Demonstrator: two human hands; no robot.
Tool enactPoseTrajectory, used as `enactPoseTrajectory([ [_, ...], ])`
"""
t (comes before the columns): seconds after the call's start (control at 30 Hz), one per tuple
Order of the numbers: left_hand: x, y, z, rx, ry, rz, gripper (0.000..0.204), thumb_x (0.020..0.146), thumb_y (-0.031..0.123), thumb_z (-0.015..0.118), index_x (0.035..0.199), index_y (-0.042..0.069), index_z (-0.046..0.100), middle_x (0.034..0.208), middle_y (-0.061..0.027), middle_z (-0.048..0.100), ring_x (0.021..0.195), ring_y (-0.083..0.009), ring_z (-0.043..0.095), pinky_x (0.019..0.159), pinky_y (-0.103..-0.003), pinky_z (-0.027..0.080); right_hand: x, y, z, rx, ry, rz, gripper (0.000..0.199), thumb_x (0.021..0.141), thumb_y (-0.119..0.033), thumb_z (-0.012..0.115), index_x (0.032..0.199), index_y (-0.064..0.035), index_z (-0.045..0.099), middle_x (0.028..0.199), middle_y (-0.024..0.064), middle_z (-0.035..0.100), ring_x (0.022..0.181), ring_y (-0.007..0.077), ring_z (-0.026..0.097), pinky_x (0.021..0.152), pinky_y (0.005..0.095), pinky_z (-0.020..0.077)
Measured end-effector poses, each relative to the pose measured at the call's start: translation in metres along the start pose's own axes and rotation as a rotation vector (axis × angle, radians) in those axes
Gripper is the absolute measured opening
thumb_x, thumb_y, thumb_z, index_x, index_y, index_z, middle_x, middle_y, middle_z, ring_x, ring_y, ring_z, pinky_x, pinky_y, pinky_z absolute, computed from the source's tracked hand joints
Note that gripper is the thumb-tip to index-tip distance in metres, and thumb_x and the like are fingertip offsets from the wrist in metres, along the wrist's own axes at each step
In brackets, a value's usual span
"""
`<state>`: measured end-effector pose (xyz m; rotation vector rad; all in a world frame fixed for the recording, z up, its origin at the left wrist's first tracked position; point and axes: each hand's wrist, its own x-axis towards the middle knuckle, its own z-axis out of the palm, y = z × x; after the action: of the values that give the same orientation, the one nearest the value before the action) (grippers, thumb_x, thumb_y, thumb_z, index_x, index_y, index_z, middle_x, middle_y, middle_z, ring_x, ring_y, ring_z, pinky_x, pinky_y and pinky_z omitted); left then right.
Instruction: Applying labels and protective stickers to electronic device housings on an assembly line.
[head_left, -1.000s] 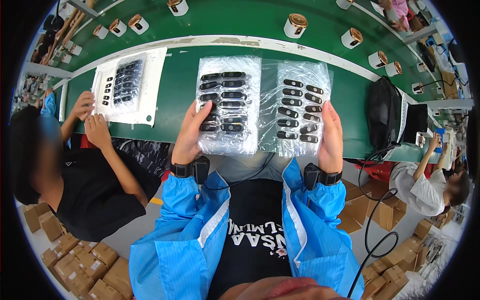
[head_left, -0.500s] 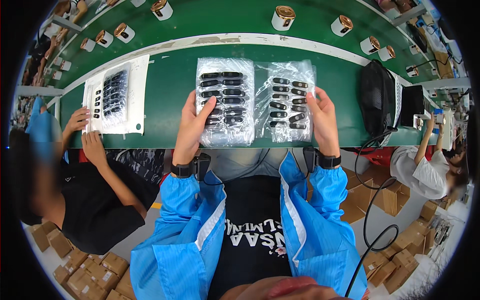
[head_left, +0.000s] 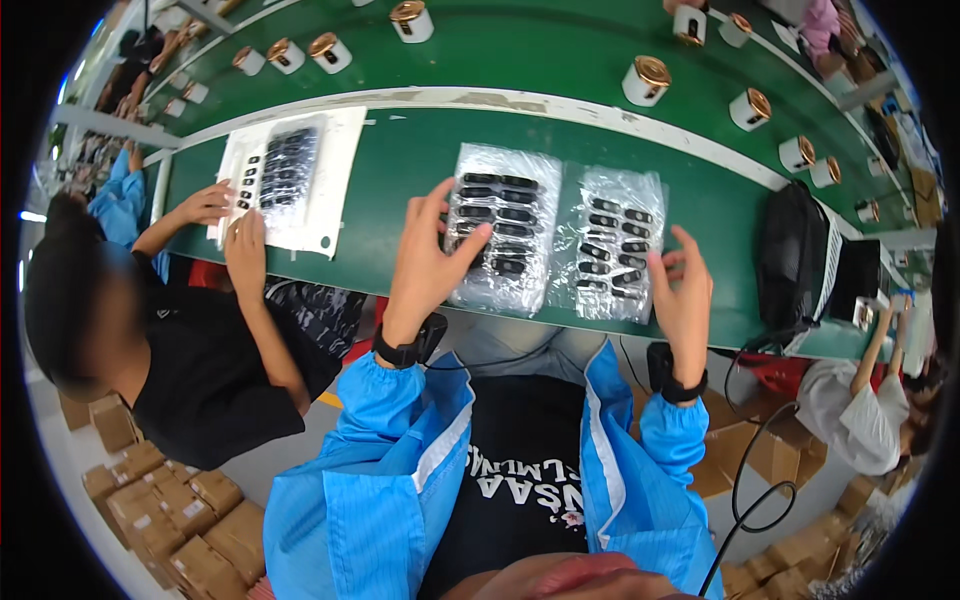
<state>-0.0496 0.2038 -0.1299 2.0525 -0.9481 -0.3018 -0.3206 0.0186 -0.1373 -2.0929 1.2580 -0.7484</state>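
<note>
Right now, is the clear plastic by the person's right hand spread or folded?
Spread: the clear plastic lies flat on the green table, black pieces showing in two columns side by side.

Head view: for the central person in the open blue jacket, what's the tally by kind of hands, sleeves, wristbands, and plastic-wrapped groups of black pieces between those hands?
Bare hands: 2 (left hand, right hand)
Blue fabric sleeves: 2
Black wristbands: 2
Clear-plastic-wrapped groups of black oblong pieces: 2
Total: 8
</note>
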Motion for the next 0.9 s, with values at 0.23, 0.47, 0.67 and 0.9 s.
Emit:
enactPoseTrajectory([
  [0.23, 0.001, -0.008, 0.0, -0.086, -0.117, -0.054, 0.065, 0.089, 0.025, 0.084, 0.145, 0.004, 0.057, 0.118, -0.0177, 0.058, 0.101, -0.0311, 0.062, 0.087, -0.039, 0.053, -0.018, -0.014, 0.0, -0.059, -0.022, 0.057, 0.042, 0.097, -0.012, 0.074, 0.136, -0.0011, 0.064, 0.084, 0.0107, 0.063, 0.071, 0.0206, 0.062, 0.067, 0.0374, 0.053],
  [0.47, 0.013, 0.044, -0.015, -0.025, 0.024, 0.165, 0.057, 0.091, 0.017, 0.081, 0.142, 0.003, 0.059, 0.121, -0.0142, 0.06, 0.102, -0.0302, 0.065, 0.087, -0.037, 0.055, 0.004, 0.011, -0.024, -0.154, 0.055, -0.178, 0.031, 0.104, -0.017, 0.067, 0.13, -0.0005, 0.068, 0.105, 0.0153, 0.07, 0.087, 0.0222, 0.067, 0.079, 0.0401, 0.0549],
  [0.67, 0.033, 0.134, -0.047, -0.92, -0.332, 0.356, 0.041, 0.097, 0.015, 0.075, 0.13, -0.005, 0.062, 0.114, -0.015, 0.067, 0.094, -0.0217, 0.069, 0.083, -0.033, 0.056, 0.133, 0.0, -0.082, 0.177, 0.326, -0.092, 0.033, 0.102, -0.028, 0.07, 0.121, -0.0004, 0.072, 0.104, 0.0177, 0.075, 0.086, 0.0262, 0.073, 0.075, 0.0358, 0.0553],
  [0.9, 0.072, 0.186, -0.062, -1.252, -0.518, 0.611, 0.039, 0.098, 0.023, 0.076, 0.115, -0.009, 0.064, 0.093, -0.0175, 0.069, 0.078, -0.0193, 0.068, 0.071, -0.032, 0.056, 0.311, 0.041, -0.007, -0.053, 0.151, 0.059, 0.086, 0.084, -0.057, 0.083, 0.137, 0.0054, 0.058, 0.114, 0.0246, 0.072, 0.09, 0.0318, 0.076, 0.075, 0.0398, 0.0607],
])
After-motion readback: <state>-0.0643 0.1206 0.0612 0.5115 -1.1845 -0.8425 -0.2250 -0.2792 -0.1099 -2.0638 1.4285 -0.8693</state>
